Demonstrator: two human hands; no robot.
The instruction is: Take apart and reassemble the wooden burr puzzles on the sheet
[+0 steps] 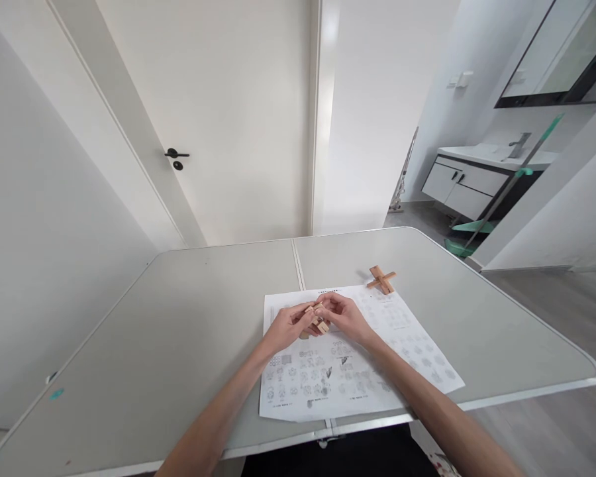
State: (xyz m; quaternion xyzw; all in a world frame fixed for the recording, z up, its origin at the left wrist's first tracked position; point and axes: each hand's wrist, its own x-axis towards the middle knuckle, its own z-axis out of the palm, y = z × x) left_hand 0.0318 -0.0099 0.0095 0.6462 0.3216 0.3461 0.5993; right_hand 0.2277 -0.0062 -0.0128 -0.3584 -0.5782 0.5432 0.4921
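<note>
Both hands meet over a printed sheet (pixel 298 397) of small diagrams. Between them is a wooden block puzzle (pixel 322 326), made of light interlocking pieces and partly covered by the fingers. My left hand (pixel 287 326) grips its left side, thumb on top. From the right, my right hand (pixel 346 315) is closed on the same puzzle, fingers curled over its far side. Just below my left fingers, a small wooden piece (pixel 304 335) shows at the sheet; whether it is joined to the puzzle I cannot tell. Crossed wooden pieces (pixel 381 280) lie at the sheet's upper right edge.
A grey folding table (pixel 198 331) with a metal rim and a centre seam bears everything. Beyond it stands a white door (pixel 238 119) with a black handle (pixel 176 154). At the right are a sink cabinet (pixel 467 182) and a green-handled broom (pixel 524 171).
</note>
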